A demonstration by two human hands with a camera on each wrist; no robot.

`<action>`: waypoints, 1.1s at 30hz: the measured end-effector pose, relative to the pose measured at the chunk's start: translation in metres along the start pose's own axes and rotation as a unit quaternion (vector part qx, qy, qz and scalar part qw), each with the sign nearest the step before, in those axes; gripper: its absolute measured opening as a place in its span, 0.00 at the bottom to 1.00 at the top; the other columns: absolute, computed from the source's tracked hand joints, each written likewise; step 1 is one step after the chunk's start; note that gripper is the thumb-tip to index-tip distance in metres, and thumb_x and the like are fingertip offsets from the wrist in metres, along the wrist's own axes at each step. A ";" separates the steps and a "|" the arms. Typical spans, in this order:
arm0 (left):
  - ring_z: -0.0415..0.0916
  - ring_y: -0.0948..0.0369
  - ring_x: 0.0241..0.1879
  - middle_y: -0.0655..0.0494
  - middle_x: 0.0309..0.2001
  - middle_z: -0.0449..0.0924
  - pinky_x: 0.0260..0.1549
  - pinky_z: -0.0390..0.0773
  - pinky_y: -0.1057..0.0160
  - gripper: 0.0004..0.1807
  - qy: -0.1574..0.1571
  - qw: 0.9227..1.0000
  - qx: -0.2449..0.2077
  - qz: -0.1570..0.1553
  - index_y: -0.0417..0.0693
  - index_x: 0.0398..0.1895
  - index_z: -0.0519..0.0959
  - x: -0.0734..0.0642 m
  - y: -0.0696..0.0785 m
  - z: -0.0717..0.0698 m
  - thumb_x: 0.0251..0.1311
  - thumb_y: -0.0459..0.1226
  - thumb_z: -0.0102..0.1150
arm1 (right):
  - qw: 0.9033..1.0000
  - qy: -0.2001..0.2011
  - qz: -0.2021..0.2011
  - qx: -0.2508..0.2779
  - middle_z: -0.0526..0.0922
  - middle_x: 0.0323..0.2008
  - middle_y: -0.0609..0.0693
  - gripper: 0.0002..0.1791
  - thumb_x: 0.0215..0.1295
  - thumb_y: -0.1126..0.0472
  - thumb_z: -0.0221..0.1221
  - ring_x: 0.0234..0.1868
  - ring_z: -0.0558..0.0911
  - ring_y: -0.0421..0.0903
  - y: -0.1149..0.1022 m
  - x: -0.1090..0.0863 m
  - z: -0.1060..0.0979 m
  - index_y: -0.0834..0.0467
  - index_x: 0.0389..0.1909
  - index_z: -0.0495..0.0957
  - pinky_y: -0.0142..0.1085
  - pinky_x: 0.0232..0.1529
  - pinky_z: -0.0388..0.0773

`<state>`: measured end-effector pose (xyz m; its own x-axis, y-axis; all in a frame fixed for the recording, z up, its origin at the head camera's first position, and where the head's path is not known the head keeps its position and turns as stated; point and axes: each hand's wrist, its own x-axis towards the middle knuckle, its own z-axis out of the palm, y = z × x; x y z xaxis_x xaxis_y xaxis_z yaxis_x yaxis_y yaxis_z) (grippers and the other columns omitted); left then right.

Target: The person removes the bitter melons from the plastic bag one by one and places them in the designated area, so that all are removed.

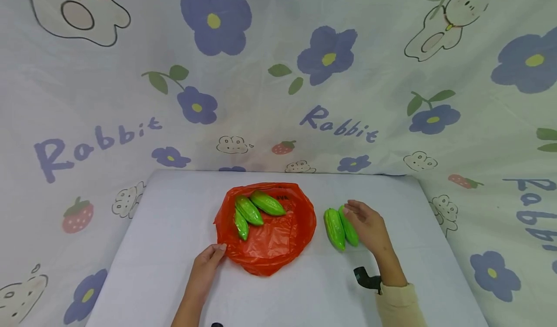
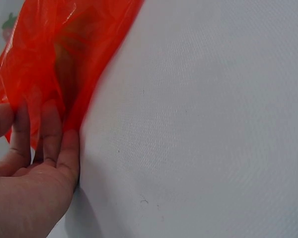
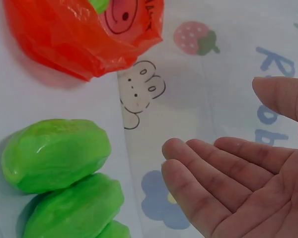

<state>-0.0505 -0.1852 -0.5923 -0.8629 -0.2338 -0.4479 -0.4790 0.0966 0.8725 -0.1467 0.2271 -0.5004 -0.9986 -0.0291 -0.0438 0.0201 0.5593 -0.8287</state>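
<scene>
A red plastic bag (image 1: 271,242) lies spread with its mouth facing up, holding several green ribbed, gourd-like vegetables (image 1: 267,203). At its near left rim my left hand (image 1: 206,263) grips the thin film; in the left wrist view the fingers (image 2: 50,124) are against the film. Right of the bag, a green ribbed vegetable (image 1: 334,229) lies beside another green vegetable (image 1: 350,230). Over the latter hovers my right hand (image 1: 367,223), partly covering it. The right wrist view shows that hand's fingers extended and holding nothing, apart from the vegetables (image 3: 57,156).
All of this is on a white table (image 1: 165,211). A patterned cloth (image 1: 261,85) with flowers and rabbits hangs behind and at both sides. A black strap-like piece (image 1: 367,278) sticks out at my right wrist, by a beige sleeve (image 1: 398,305).
</scene>
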 end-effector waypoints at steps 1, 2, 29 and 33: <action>0.71 0.50 0.64 0.46 0.59 0.80 0.68 0.70 0.45 0.27 -0.001 1.000 0.000 0.002 0.39 0.53 0.80 0.000 0.000 0.000 0.77 0.55 0.54 | 1.000 -0.002 -0.003 0.001 0.82 0.62 0.60 0.27 0.79 0.49 0.59 0.64 0.80 0.60 0.000 0.000 0.001 0.63 0.68 0.75 0.55 0.64 0.75; 0.71 0.50 0.64 0.46 0.58 0.80 0.68 0.70 0.45 0.27 0.000 1.000 0.001 0.002 0.39 0.53 0.80 0.000 0.000 0.000 0.77 0.56 0.54 | 1.000 -0.004 -0.007 0.005 0.82 0.62 0.60 0.27 0.79 0.50 0.59 0.64 0.80 0.59 0.000 0.000 0.002 0.63 0.68 0.75 0.55 0.64 0.75; 0.72 0.51 0.62 0.47 0.58 0.81 0.67 0.71 0.46 0.27 0.000 1.000 0.010 0.005 0.39 0.53 0.80 0.000 0.000 -0.001 0.77 0.56 0.54 | 0.992 -0.110 -0.047 0.048 0.86 0.57 0.55 0.26 0.74 0.50 0.64 0.59 0.85 0.55 -0.021 0.010 0.043 0.62 0.65 0.79 0.49 0.58 0.81; 0.72 0.51 0.62 0.47 0.58 0.80 0.67 0.71 0.45 0.27 0.000 1.000 0.012 0.002 0.40 0.54 0.80 0.000 0.000 -0.001 0.77 0.56 0.53 | 0.988 -0.136 -0.043 0.060 0.85 0.58 0.57 0.26 0.75 0.52 0.64 0.58 0.85 0.55 -0.021 0.015 0.051 0.64 0.65 0.77 0.49 0.60 0.80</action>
<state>-0.0502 -0.1859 -0.5922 -0.8653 -0.2327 -0.4439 -0.4786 0.1204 0.8698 -0.1593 0.1729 -0.5118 -0.9473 -0.3031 -0.1042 -0.0431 0.4425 -0.8957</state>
